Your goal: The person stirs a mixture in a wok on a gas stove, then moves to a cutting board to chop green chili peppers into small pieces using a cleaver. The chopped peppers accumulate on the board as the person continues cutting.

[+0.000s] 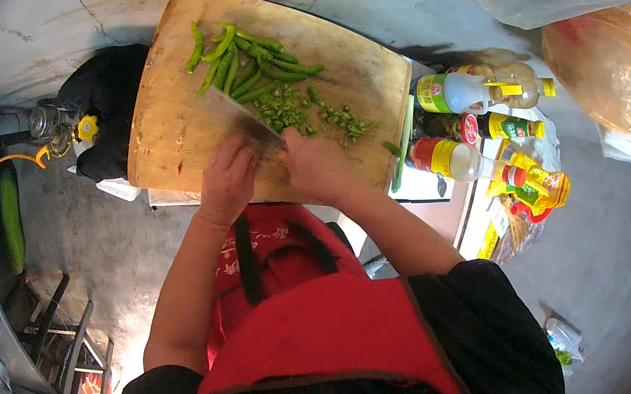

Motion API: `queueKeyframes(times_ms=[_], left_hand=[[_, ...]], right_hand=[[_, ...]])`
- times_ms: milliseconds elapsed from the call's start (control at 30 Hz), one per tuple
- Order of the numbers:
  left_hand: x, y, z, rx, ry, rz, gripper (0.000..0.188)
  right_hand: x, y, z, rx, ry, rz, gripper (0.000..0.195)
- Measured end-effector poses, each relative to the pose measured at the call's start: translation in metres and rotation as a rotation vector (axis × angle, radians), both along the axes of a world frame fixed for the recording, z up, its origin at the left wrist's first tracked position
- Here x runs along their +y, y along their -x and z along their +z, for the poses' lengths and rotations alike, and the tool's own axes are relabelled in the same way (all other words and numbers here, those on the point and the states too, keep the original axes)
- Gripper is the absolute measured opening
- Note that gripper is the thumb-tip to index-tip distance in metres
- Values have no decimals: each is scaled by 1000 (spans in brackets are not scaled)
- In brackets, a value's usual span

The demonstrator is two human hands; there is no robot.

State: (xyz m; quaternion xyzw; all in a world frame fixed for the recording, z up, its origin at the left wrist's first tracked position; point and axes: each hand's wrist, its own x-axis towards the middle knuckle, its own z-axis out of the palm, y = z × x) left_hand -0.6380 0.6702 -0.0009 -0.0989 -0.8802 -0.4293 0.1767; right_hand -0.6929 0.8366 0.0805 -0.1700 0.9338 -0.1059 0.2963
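My right hand (315, 163) is closed around the handle of a cleaver (241, 116), whose wide blade points up and left over a wooden cutting board (156, 129). Just left of the blade, my left hand (229, 170) rests near the board's front edge with its fingers curled; whether they pin something is hidden. Whole green chili peppers (245, 63) lie in a loose pile beyond the blade. Chopped green pepper pieces (280, 110) lie to the right of the blade, and another scatter of cut pieces (347, 121) is farther right.
Right of the board stand several bottles, among them a white jug (463, 92) and a red-capped bottle (452, 160), beside a yellow packet (543, 186). A gas valve with a yellow knob (87, 128) and a long green cucumber (12, 214) are at left. Plastic bags (611, 70) hang upper right.
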Motion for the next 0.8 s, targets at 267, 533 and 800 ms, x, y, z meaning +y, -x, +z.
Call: queueKeyframes(times_ms=[267, 533, 800], left_hand=[[4, -1, 6, -37, -28, 100, 24], [-2, -2, 0, -28, -28, 38, 24], [-3, -3, -9, -31, -37, 23, 21]], right_hand=[[12, 8, 4, 52, 64, 31, 23], [12, 6, 11, 55, 71, 47, 21], [-2, 2, 26, -12, -1, 145, 22]])
